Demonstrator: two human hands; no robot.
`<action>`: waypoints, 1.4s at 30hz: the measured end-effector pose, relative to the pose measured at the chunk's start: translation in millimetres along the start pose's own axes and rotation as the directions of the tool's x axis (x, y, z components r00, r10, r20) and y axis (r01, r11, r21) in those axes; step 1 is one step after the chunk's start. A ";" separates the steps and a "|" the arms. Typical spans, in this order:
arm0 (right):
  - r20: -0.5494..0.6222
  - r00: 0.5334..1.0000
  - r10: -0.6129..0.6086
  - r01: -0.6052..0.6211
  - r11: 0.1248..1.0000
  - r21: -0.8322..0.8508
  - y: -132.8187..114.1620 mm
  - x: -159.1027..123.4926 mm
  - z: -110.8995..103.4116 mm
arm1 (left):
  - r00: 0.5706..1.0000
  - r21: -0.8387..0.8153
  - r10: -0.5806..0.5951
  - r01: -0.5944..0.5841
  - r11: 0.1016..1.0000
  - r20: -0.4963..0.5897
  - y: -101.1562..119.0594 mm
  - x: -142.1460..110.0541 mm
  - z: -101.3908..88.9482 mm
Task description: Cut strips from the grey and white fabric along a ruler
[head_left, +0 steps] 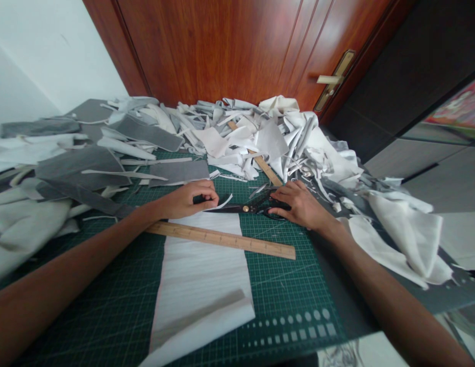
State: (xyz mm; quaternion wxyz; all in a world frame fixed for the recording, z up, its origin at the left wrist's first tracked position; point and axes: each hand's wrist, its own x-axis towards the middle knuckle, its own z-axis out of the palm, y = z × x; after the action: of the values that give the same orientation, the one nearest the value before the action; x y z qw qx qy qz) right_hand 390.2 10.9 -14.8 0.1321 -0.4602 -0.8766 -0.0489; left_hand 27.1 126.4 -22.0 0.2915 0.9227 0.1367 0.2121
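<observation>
Scissors (245, 208) in right grip (299, 205), strip (226, 202) (left (195, 198), pinched)

Scissors (245, 209): black, with a brass-coloured pivot; handles gripped in the right hand (296, 204), blades pointing towards the left hand (193, 198), nearly together. Thin white strip (224, 202): narrow and curved, pinched at the left hand's fingertips, its free end angled up towards the right hand. White fabric piece (204, 272): long, lightly creased; laid flat from just below the left hand towards the wearer, near end folded over.
</observation>
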 end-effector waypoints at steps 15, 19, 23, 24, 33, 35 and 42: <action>0.005 1.000 -0.011 0.011 1.000 0.008 2.4 -0.1 1.0 | 1.000 0.000 0.023 -0.023 1.000 0.017 -2.1 -0.3 0.7; 0.016 1.000 -0.001 0.001 1.000 0.003 2.3 0.2 0.9 | 1.000 -0.007 -0.004 0.004 1.000 0.012 -0.4 0.3 0.4; 0.011 1.000 -0.002 0.002 1.000 -0.001 3.3 0.1 1.7 | 1.000 0.003 -0.012 0.012 1.000 0.018 0.3 0.8 0.2; 0.009 1.000 -0.004 0.004 1.000 -0.004 3.6 0.0 2.0 | 1.000 0.007 -0.008 0.008 1.000 0.020 0.3 0.8 0.1; -0.005 1.000 -0.019 0.019 1.000 -0.009 3.4 -0.3 2.7 | 1.000 0.020 0.001 -0.001 1.000 0.021 1.5 1.0 0.0; -0.001 1.000 -0.014 0.014 1.000 -0.010 3.3 -0.2 2.4 | 1.000 0.020 -0.005 0.005 1.000 0.020 1.1 0.9 0.1; -0.001 1.000 -0.012 0.012 1.000 -0.016 3.5 -0.2 2.6 | 1.000 0.013 -0.011 0.011 1.000 0.021 -0.5 0.7 0.7</action>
State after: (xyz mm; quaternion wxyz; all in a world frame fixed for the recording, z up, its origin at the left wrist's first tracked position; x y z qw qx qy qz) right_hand 392.6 13.3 -17.5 0.1287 -0.4558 -0.8789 -0.0570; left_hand 28.0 126.7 -22.6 0.2883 0.9259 0.1401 0.2000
